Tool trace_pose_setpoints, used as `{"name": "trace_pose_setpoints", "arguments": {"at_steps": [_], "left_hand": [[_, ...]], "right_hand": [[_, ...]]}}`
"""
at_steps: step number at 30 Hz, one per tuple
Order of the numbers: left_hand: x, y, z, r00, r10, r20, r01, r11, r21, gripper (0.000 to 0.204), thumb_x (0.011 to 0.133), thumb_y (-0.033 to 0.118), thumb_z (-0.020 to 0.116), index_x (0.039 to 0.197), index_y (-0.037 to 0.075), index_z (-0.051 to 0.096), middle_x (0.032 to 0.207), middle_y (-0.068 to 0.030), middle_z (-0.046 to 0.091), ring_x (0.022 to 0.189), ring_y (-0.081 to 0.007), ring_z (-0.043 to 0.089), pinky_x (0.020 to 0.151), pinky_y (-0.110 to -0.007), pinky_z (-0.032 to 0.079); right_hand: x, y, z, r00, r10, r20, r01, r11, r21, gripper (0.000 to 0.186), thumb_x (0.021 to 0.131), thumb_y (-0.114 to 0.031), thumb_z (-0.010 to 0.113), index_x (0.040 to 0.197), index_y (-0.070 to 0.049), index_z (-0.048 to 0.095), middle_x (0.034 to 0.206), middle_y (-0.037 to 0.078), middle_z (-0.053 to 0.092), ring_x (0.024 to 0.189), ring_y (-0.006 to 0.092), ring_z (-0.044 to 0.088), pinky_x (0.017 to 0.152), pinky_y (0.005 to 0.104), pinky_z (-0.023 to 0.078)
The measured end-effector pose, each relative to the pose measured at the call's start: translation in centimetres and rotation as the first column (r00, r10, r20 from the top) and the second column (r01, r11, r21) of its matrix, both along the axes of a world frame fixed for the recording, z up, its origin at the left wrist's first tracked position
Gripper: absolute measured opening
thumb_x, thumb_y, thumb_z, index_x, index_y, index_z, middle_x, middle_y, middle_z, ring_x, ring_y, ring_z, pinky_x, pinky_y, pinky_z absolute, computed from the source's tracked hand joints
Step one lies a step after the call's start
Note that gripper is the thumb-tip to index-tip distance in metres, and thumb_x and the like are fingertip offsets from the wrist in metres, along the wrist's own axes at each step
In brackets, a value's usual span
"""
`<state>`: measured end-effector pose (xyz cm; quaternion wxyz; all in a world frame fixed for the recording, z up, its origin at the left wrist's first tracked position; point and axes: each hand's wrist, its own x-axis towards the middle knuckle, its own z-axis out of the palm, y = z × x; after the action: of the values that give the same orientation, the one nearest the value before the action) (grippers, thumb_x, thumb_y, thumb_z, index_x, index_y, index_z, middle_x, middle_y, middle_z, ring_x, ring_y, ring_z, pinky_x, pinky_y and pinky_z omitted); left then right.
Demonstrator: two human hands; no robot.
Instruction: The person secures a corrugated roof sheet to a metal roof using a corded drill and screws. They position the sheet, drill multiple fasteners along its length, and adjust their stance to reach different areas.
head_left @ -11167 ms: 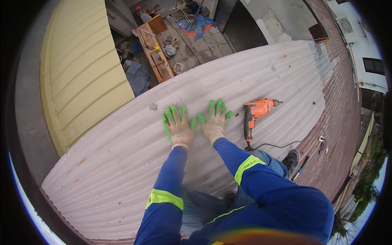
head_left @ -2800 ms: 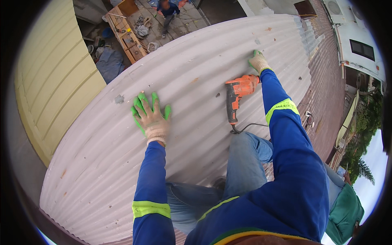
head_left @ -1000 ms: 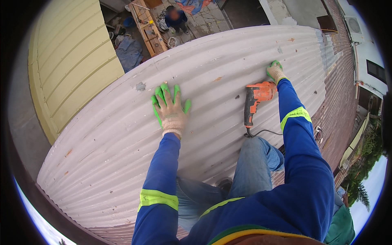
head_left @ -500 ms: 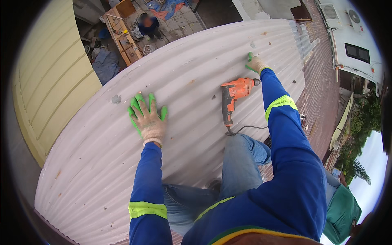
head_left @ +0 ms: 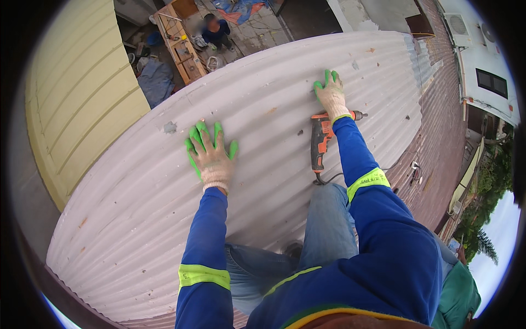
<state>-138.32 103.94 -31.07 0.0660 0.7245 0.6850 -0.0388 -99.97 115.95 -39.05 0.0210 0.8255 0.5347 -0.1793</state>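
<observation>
Under me lies a corrugated roofing sheet [head_left: 263, 164], pale grey and curving toward the rim of the view. My left hand [head_left: 212, 159], in a knit glove with green fingertips, rests on it with the fingers spread. Farther off and to the right, my right hand [head_left: 331, 96] wears the same kind of glove, its fingers apart and nothing in them. An orange and black corded drill [head_left: 321, 143] lies on the sheet just in front of my knee. My right wrist and cuff hide part of its body; the chuck points right.
A yellow ribbed roof [head_left: 79, 115] adjoins at left. Beyond the far edge, a person [head_left: 216, 32] is down in a yard beside a wooden frame [head_left: 178, 44]. Reddish-brown roofing [head_left: 438, 109] runs along the right. Someone in a green top [head_left: 457, 293] is close at lower right.
My right hand has moved left and opened its fingers more, and its forearm now passes over the drill. My left hand stays spread on the sheet. The whole view has shifted slightly.
</observation>
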Motion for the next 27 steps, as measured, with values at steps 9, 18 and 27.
{"name": "trace_pose_setpoints", "arguments": {"at_steps": [9,18,27], "left_hand": [[0.5,0.1,0.6,1.000,0.003,-0.023,-0.004,1.000,-0.030,0.072,0.096,0.053,0.071,0.158,0.022,0.055,0.175,-0.0167,0.027,0.160,-0.0441,0.024,0.126,-0.063,0.025],[0.2,0.0,0.0,1.000,0.004,-0.029,-0.005,0.999,-0.036,0.073,0.096,0.055,0.068,0.159,0.021,0.053,0.176,-0.0161,0.024,0.162,-0.0435,0.021,0.128,-0.062,0.022],[0.1,0.0,0.0,1.000,0.017,-0.020,-0.018,0.998,-0.065,0.073,0.097,0.057,0.067,0.161,0.025,0.051,0.177,-0.0166,0.024,0.162,-0.0435,0.021,0.129,-0.063,0.020]], "right_hand": [[-17.3,-3.5,0.2,0.983,-0.184,0.027,0.178,0.974,0.141,0.075,0.109,-0.051,0.045,0.166,-0.005,0.035,0.172,0.019,0.033,0.161,0.0427,0.022,0.129,0.0621,0.022],[-17.3,-3.3,0.1,0.982,-0.183,0.045,0.175,0.974,0.144,0.075,0.108,-0.050,0.043,0.166,-0.004,0.034,0.172,0.019,0.034,0.161,0.0425,0.023,0.128,0.0625,0.022],[-17.2,-3.1,0.0,0.981,-0.183,0.068,0.173,0.977,0.125,0.075,0.108,-0.051,0.043,0.167,-0.006,0.033,0.173,0.017,0.031,0.161,0.0411,0.022,0.129,0.0615,0.021]]}}
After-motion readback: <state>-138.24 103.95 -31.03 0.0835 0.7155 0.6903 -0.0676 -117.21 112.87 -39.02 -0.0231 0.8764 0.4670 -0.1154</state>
